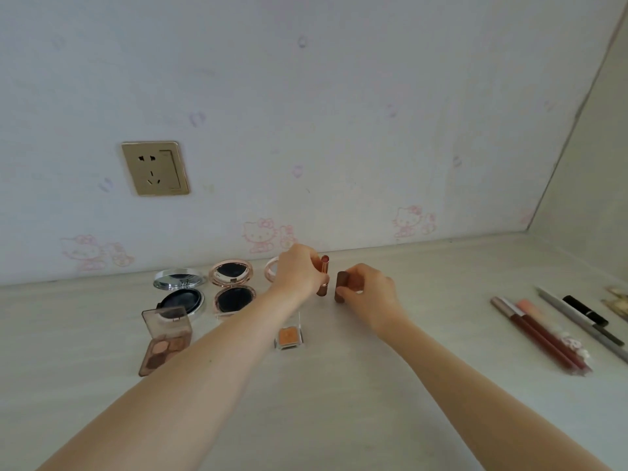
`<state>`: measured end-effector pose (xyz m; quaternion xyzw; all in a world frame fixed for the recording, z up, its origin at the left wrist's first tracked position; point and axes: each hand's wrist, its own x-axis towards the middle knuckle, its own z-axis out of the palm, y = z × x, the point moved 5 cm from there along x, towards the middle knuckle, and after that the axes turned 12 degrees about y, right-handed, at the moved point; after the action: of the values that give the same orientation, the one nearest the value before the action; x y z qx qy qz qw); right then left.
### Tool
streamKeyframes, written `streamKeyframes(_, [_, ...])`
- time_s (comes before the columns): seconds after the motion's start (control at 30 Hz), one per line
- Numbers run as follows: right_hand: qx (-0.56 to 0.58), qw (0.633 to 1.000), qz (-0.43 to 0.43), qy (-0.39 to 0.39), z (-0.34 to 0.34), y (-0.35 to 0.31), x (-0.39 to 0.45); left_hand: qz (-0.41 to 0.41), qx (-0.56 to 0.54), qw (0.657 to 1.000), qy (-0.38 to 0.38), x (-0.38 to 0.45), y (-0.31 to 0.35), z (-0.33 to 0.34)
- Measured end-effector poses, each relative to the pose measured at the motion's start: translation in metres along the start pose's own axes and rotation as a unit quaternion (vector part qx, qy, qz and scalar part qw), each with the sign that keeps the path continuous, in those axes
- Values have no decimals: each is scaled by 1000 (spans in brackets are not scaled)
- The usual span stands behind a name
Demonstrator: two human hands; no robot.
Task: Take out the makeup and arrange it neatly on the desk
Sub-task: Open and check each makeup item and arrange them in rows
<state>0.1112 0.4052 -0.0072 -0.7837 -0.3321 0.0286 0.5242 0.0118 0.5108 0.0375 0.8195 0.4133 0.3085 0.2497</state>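
Head view, looking down at the desk (339, 385): my left hand (299, 270) is curled round an uncapped lipstick (323, 275), standing it upright near the back edge, its pink tip showing above my fingers. Just beside it, apart by a thin gap, my right hand (368, 294) pinches the brown lipstick cap (341, 286), also upright, base down on the desk.

Left of my hands, a silver compact (180, 294) lies open with its mirror tipped up, and next to it a rose-gold compact (233, 287), open too. A third, pale round case (272, 269) sits behind my left hand, mostly hidden by it, so I cannot tell whether it is open. Nearer me, an eyeshadow palette (166, 345) lies with its lid raised, partly under my left forearm. A small clear-cased orange shadow (289, 336) sits between my two arms.

Well off to the right, several pencils (540, 338) lie side by side at a slant, with a grey pencil (577, 321) and a black tube (584, 310) beyond them. On the wall, a gold socket (155, 168).
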Motion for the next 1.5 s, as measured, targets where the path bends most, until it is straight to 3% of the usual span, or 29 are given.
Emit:
streamKeyframes(0.73, [-68,997,1,-22,36,12,31,-28,50,997,50,17,-19,16])
streamKeyframes(1.23, [-90,996,0,-20,28,19,16,35,71,996,46,3,-15,5])
streamKeyframes(1.5, [-212,973,-82,-40,-8,9,-14,58,43,996,54,-23,-7,-25])
